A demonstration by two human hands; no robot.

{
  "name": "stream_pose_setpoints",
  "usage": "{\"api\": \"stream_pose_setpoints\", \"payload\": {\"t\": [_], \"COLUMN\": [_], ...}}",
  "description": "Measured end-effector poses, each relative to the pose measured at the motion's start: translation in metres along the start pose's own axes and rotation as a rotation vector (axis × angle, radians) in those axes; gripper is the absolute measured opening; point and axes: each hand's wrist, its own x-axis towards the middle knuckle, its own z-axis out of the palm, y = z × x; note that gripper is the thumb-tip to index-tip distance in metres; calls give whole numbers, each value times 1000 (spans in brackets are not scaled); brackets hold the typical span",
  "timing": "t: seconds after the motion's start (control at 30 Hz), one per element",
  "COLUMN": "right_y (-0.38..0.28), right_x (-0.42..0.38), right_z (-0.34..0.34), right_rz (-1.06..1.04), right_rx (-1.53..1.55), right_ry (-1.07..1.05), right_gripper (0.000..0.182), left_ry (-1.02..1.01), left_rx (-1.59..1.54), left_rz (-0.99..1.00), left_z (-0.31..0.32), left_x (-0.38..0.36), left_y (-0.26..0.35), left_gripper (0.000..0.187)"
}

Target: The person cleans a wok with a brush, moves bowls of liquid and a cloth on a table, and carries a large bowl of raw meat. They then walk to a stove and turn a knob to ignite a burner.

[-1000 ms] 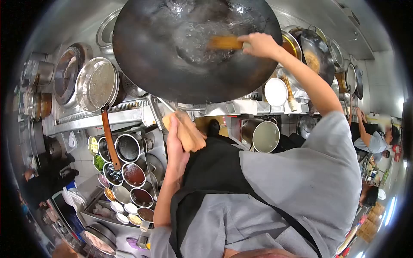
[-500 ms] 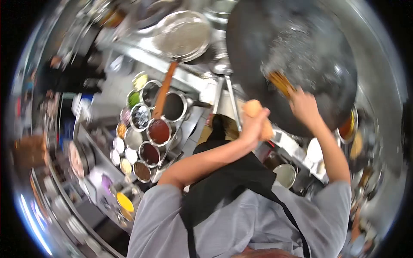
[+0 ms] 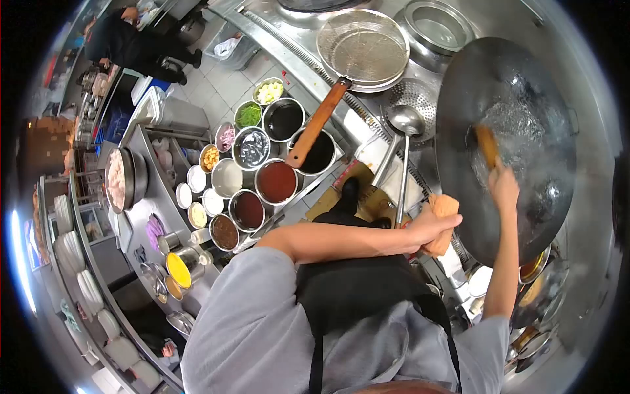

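Observation:
My left hand is closed around a folded orange cloth at the near left rim of a large black wok. Whether the cloth grips the rim itself is hard to see. In my right hand is a bamboo wok brush, its bristle end down inside the wok. Bubbly, wet liquid shines in the middle of the wok. Left of the wok, a steel ladle lies over a perforated strainer, with long handles pointing toward me.
A wire-mesh sieve with a wooden handle reaches over several steel sauce pots. Small topping bowls stand beside them. A steel pot sits behind the strainer. Another person in dark clothes is at the far left.
The camera view has turned, so the surroundings shift. The brush has swept to another spot in the wok. My left hand still holds the cloth, now against the wok's rim area.

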Motion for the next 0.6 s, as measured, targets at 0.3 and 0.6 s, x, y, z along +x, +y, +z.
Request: {"api": "stream_pose_setpoints", "payload": {"t": [0.3, 0.6], "right_y": [64, 8], "right_x": [-57, 29], "right_z": [11, 8], "right_rz": [197, 229], "right_rx": [-269, 31], "right_ry": [-86, -35], "right_gripper": [42, 44], "left_ry": [-410, -578], "left_rx": [680, 1186], "left_rz": [414, 837], "left_z": [-48, -23], "left_x": [-45, 5], "left_y": [78, 54], "left_gripper": [57, 58]}}
